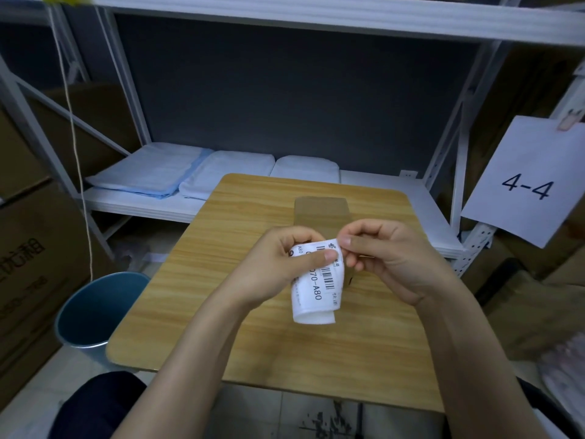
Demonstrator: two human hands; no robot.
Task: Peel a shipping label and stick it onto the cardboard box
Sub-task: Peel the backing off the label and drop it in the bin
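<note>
Both hands hold the shipping label above the surface.

The left hand (278,267) and right hand (389,258) pinch the curled shipping label (316,289); the cardboard box (321,213) lies just behind them on the surface (221,280). A blue bin (95,315) stands left of the left hand.

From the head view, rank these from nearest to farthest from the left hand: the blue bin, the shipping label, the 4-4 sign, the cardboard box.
1. Shipping label: held in the left hand.
2. Cardboard box: on the table just behind the hands.
3. Blue bin: on the floor, left of the table.
4. 4-4 sign: hanging on the right shelf post.
</note>
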